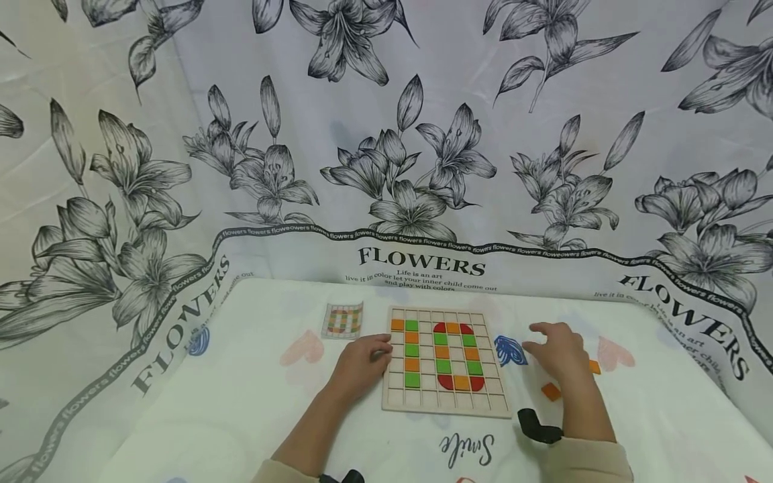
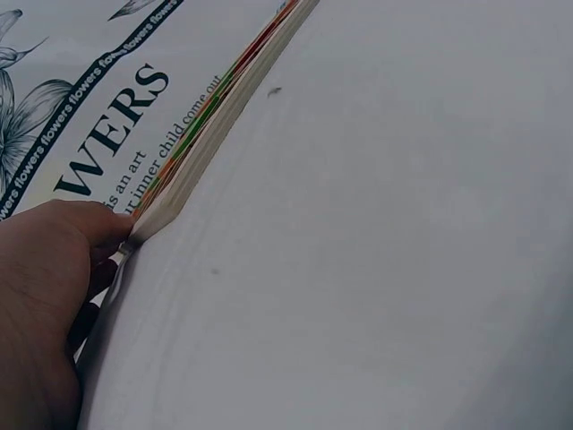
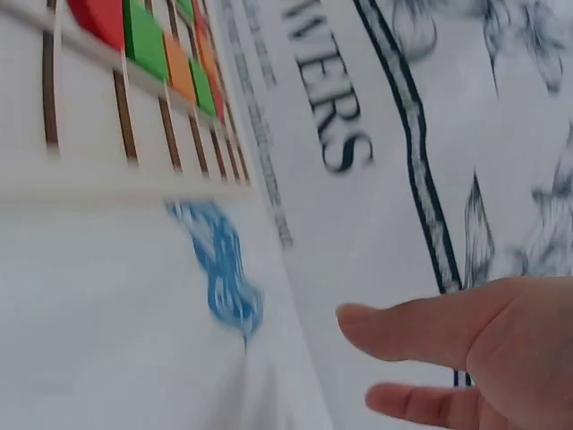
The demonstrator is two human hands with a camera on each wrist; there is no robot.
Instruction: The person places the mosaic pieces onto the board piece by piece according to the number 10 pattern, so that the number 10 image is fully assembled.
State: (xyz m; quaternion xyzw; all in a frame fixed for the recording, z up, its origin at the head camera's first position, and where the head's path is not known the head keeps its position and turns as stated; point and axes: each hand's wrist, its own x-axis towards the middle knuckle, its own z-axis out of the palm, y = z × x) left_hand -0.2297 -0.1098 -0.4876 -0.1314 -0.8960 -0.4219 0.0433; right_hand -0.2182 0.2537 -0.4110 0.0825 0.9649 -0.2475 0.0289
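A wooden grid board point(image 1: 447, 410) lies on the white cloth. Orange, green and red tiles point(image 1: 443, 367) on it form a 1 and a 0, the 0 having rounded red corners. My left hand point(image 1: 361, 365) rests at the board's left side, its fingertips touching the edge; the left wrist view shows this hand point(image 2: 40, 305) low at the left beside the board's rim point(image 2: 201, 148). My right hand point(image 1: 557, 350) hovers right of the board, thumb and fingers spread, holding nothing visible. In the right wrist view, this hand point(image 3: 501, 349) is apart from the board point(image 3: 98, 184).
A small pattern card point(image 1: 343, 320) lies left of the board's top corner. Loose orange tiles point(image 1: 551, 391) lie near my right forearm, one point(image 1: 594, 367) partly hidden behind it. A flower-printed curtain point(image 1: 410, 134) rises behind the table. Black straps point(image 1: 537, 427) sit on both wrists.
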